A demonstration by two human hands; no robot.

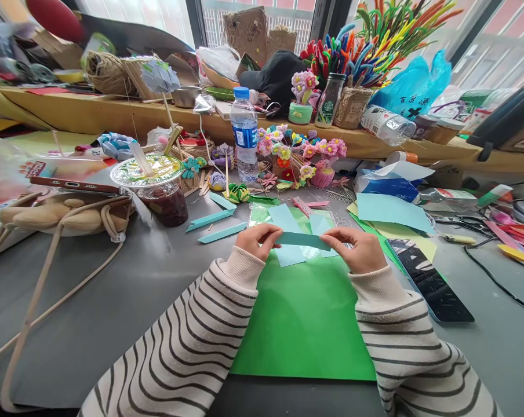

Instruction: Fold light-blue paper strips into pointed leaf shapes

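Note:
A narrow blue paper strip (304, 240) is stretched level between my two hands. My left hand (259, 240) pinches its left end, and my right hand (353, 248) pinches the right end. Below it, wider light blue paper pieces (290, 256) lie on a large green sheet (305, 324). Several folded blue strips (222, 233) rest on the grey table to the left of my left hand. A light blue paper sheet (392, 212) sits beyond my right hand on yellow and green paper.
A phone (429, 278) lies right of the green sheet. At the left stand a lidded drink cup (157, 191) and a beige bag (66, 217) with another phone (75, 176) on it. A water bottle (244, 136) and craft flowers (305, 150) line the back; scissors (470, 223) lie at right.

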